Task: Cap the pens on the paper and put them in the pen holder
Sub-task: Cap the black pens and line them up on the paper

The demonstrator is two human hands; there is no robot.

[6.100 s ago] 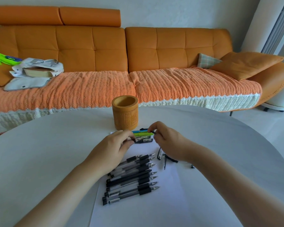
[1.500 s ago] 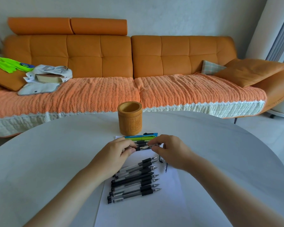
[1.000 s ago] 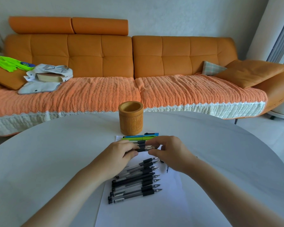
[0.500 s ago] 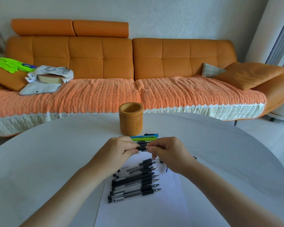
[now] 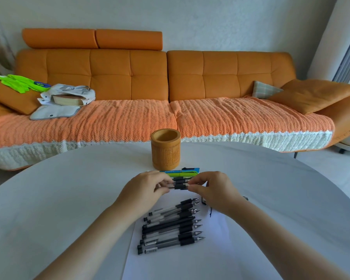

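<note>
The left hand (image 5: pixel 146 190) pinches the barrel of a pen (image 5: pixel 179 186) and the right hand (image 5: pixel 212 190) pinches its tip end. The pen is held level over the far edge of the paper (image 5: pixel 190 259), near the pen holder (image 5: pixel 165 152). The cap is probably best pushed straight along the barrel until it seats, though fingers hide it. The pen has a clear barrel and a black grip. Nearer, the uncapped pens (image 5: pixel 170 225) lie in a row, tips pointing right.

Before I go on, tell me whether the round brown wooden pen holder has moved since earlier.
No. The pen holder still stands just behind the blue and green pens at the white paper's far edge.
</note>
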